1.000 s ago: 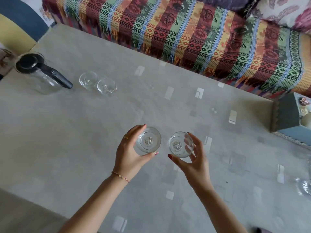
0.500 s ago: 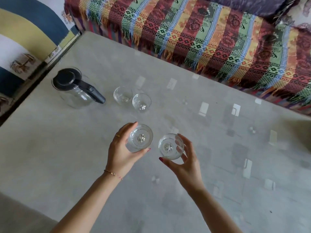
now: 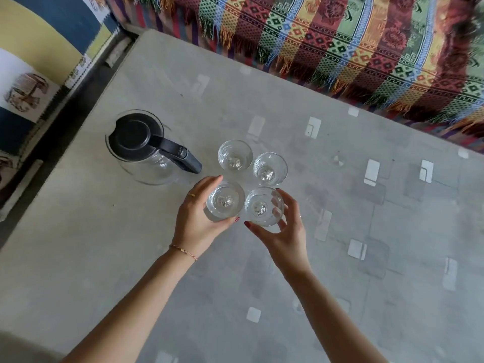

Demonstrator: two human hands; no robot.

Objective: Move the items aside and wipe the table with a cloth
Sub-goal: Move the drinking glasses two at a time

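My left hand (image 3: 195,226) grips a clear drinking glass (image 3: 225,200) and my right hand (image 3: 285,231) grips a second clear glass (image 3: 263,206). Both held glasses sit side by side just in front of two more empty glasses, one (image 3: 235,155) at the back left and one (image 3: 270,168) at the back right, which stand on the grey table (image 3: 340,284). Left of the glasses stands a glass jug (image 3: 146,149) with a black lid and black handle. No cloth is in view.
A striped, fringed woven throw (image 3: 353,45) covers the sofa along the table's far edge. The table's left edge runs past the jug, with a patterned rug (image 3: 31,61) on the floor beyond it.
Both hands have carried their glasses leftward and forward across the table, up to the two standing glasses beside the jug. The view has swung left with them.
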